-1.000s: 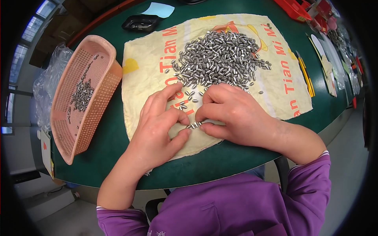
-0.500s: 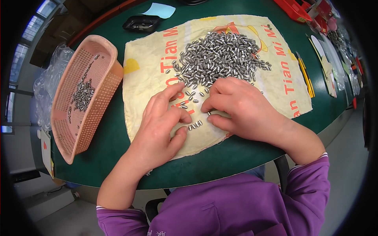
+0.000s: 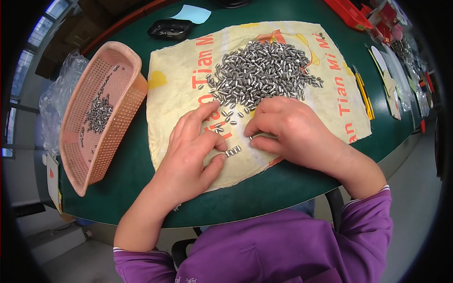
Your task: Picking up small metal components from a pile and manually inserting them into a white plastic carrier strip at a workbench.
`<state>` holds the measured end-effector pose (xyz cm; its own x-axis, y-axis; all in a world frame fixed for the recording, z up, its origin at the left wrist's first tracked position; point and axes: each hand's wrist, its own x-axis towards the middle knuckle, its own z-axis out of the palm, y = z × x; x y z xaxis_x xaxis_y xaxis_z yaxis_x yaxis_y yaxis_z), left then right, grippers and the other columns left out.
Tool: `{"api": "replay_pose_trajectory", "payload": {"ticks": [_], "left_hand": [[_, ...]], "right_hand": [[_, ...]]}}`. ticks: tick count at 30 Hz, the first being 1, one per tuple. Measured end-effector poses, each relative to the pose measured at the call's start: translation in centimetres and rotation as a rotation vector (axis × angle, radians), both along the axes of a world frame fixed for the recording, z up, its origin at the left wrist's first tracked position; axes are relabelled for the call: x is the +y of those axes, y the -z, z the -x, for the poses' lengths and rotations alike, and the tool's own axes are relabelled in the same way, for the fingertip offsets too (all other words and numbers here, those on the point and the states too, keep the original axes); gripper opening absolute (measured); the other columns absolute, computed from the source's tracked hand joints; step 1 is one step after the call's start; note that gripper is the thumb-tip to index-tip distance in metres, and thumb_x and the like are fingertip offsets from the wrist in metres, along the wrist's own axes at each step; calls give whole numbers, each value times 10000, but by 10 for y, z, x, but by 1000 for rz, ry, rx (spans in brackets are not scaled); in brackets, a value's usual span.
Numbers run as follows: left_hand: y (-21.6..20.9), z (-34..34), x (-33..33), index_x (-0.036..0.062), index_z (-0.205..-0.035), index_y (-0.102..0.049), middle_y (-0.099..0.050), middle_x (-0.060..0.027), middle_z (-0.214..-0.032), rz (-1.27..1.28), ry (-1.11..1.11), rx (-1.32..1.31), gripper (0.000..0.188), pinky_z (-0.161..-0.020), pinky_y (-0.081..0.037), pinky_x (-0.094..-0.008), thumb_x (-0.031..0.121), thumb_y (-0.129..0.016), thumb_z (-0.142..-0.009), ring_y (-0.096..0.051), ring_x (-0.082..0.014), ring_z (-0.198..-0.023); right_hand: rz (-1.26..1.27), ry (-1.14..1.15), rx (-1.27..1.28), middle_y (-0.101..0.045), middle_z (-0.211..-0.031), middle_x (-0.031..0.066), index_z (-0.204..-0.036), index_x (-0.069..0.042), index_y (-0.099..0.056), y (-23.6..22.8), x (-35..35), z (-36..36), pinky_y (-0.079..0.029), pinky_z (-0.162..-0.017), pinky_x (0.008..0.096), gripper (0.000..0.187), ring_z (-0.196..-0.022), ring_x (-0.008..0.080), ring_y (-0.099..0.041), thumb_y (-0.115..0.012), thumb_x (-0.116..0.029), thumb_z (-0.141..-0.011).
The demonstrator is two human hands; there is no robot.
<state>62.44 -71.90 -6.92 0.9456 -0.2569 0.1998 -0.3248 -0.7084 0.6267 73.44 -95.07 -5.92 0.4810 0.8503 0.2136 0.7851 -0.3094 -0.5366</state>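
A row of small ribbed silver metal cylinders [image 3: 233,151] lies side by side on a cream printed cloth [image 3: 179,61]. My left hand [image 3: 188,146] has its thumb and index finger pinched at the row's left end, its other fingers stretched toward the pile. To the right, my right hand [image 3: 288,123] pinches one small metal cylinder [image 3: 251,138] between thumb and forefinger. Beyond both hands rises a large pile of the same metal cylinders [image 3: 264,68]. A few loose metal cylinders [image 3: 228,116] are scattered between the pile and the row.
At the left, a pink perforated plastic basket [image 3: 120,113] holds more metal cylinders, with clear plastic bags [image 3: 61,94] behind it. A black tray [image 3: 170,29] and a pale blue paper [image 3: 192,13] are at the back. Yellow-handled tools [image 3: 364,93] lie right of the cloth; a red tray [image 3: 349,14] stands beyond.
My left thumb and index finger have closed in on the row's left end, and its cylinders sit tighter together. My right hand has shifted slightly, still pinching its cylinder.
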Motion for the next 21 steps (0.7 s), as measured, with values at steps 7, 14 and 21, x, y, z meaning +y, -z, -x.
{"api": "replay_pose_trajectory", "payload": {"ticks": [7,14,21], "left_hand": [[2,1,1,74,-974,-606,-453,-230,-1495,-10,4,-15,247,-1102,-388,-505,41,-765,-789,-463,-439,-1343],[-1,2,2,64,-992,-582,-451,-229,-1498,29,-37,-2,269,-1099,-393,-504,13,-740,-782,-467,-427,-1347],[-9,1,3,58,-961,-592,-411,-191,-1558,-95,-124,-3,232,-1101,-436,-458,-13,-719,-780,-494,-389,-1351]], "right_hand": [[-39,-47,4,-656,-930,88,-947,-81,-724,0,3,0,-534,-795,447,190,-922,319,-661,-790,-120,-773],[-34,-67,19,-651,-905,91,-930,-79,-712,-2,6,3,-540,-780,447,171,-907,325,-657,-774,-98,-772],[-106,-87,-1,-661,-905,90,-917,-79,-705,5,7,4,-542,-764,447,133,-896,326,-658,-742,-58,-791]]}}
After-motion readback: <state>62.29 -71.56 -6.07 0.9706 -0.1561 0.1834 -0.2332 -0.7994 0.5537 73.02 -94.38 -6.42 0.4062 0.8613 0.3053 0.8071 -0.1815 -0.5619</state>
